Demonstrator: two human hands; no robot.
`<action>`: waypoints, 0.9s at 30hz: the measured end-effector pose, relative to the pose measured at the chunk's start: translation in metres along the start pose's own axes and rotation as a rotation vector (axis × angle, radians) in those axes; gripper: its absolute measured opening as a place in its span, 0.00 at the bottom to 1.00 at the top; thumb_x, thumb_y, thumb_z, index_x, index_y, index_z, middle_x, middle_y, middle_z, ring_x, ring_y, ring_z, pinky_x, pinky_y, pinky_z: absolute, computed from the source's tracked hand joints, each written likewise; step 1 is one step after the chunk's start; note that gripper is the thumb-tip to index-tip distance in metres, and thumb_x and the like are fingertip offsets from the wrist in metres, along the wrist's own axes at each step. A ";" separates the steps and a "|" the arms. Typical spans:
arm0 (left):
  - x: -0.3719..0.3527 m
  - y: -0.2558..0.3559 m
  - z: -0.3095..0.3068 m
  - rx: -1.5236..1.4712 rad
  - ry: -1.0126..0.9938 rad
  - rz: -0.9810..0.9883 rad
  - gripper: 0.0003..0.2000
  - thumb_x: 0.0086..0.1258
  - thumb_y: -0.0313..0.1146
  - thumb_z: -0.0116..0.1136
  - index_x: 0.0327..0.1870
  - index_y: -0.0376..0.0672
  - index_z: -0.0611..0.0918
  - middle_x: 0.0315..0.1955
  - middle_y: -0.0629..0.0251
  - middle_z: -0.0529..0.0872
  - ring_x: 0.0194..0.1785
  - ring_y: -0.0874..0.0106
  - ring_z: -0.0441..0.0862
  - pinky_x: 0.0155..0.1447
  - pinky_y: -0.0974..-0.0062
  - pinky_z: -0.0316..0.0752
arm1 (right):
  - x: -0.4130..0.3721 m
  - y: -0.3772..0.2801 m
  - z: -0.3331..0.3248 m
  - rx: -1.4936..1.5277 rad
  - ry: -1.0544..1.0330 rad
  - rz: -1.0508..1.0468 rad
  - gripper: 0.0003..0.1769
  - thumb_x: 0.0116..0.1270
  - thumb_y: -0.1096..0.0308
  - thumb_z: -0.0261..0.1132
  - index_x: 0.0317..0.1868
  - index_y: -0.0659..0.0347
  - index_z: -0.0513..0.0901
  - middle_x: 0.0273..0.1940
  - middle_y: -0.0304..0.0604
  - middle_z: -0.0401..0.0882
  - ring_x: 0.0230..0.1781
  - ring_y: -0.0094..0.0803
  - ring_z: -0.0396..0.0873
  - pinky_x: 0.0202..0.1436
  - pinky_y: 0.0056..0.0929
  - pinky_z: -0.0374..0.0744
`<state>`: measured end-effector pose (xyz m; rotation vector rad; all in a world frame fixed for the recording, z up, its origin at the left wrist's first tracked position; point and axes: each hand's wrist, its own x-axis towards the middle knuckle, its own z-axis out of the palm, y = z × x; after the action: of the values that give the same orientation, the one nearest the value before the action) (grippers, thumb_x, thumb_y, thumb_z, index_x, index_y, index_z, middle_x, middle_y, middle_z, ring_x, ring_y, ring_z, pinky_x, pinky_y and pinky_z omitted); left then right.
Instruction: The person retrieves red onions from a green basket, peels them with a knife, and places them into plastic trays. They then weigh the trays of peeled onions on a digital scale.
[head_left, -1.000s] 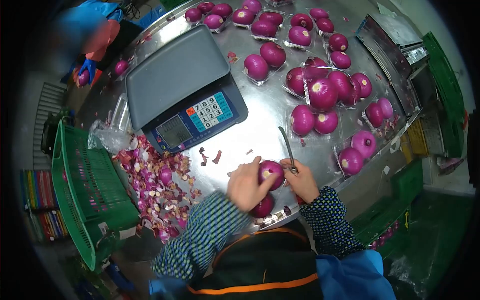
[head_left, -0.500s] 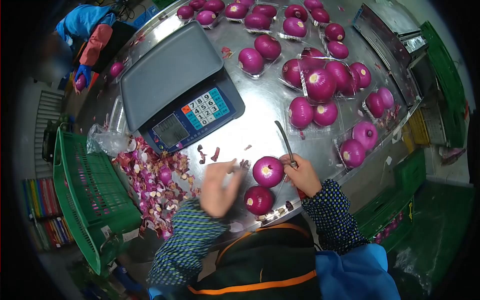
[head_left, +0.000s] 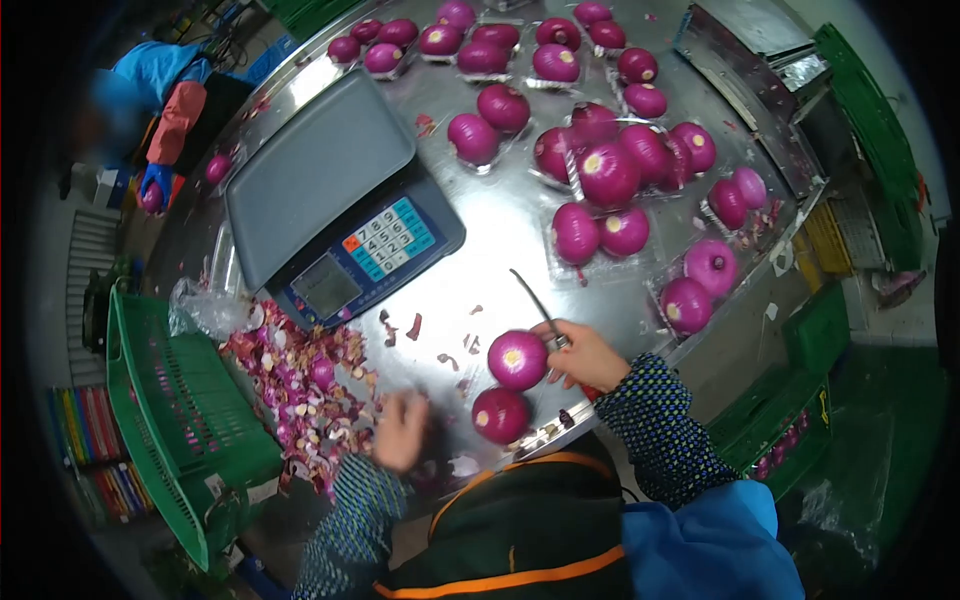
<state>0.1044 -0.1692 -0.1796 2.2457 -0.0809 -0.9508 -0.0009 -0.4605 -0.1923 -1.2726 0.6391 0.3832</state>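
My right hand (head_left: 583, 356) is closed around a knife (head_left: 533, 297) with a thin, dark, curved blade that points away from me. A bit of the knife's red handle shows below my fingers. Right beside these fingers sits a red onion (head_left: 517, 360), its pale cut end facing up. A second red onion (head_left: 501, 415) lies just below it, near the table's front edge. To the left, my left hand (head_left: 400, 432) is smeared by motion at the edge of a heap of onion skins (head_left: 300, 395). Loose skin scraps (head_left: 447, 361) lie on the metal between hand and onions.
A digital scale (head_left: 330, 180) stands at the left of the metal table. Clear packs of paired onions (head_left: 600, 232) cover the right and far side. A green crate (head_left: 180, 390) is at the left edge. Across the table, a person's gloved hand (head_left: 156, 190) holds an onion.
My left hand has moved left and toward me, from beside the onions to the skin heap. The knife stays in my right hand near the onions, and the whole view has shifted slightly.
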 end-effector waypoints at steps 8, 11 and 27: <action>-0.041 0.084 0.023 -0.471 -0.265 0.171 0.18 0.72 0.27 0.44 0.62 0.35 0.62 0.46 0.51 0.78 0.34 0.66 0.81 0.36 0.75 0.80 | -0.078 -0.018 -0.016 0.311 0.365 -0.196 0.22 0.50 0.84 0.54 0.48 0.63 0.72 0.34 0.42 0.74 0.21 0.30 0.79 0.23 0.24 0.79; -0.033 0.153 0.012 -0.643 -0.247 0.432 0.14 0.70 0.27 0.50 0.55 0.33 0.72 0.40 0.56 0.82 0.33 0.74 0.81 0.37 0.80 0.77 | -0.111 -0.024 -0.077 0.640 0.557 -0.345 0.27 0.50 0.85 0.51 0.53 0.62 0.64 0.35 0.47 0.76 0.20 0.37 0.79 0.20 0.29 0.81; 0.093 -0.017 -0.299 0.260 0.921 0.190 0.16 0.66 0.41 0.52 0.43 0.36 0.82 0.34 0.52 0.85 0.37 0.59 0.83 0.43 0.68 0.75 | 0.064 -0.093 -0.404 0.404 0.579 -0.738 0.11 0.56 0.84 0.56 0.38 0.61 0.72 0.25 0.30 0.67 0.22 0.15 0.67 0.39 0.17 0.81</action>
<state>0.3644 -0.0140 -0.0980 2.6385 -0.0006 0.2577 0.0115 -0.8785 -0.2264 -1.1288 0.6323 -0.7160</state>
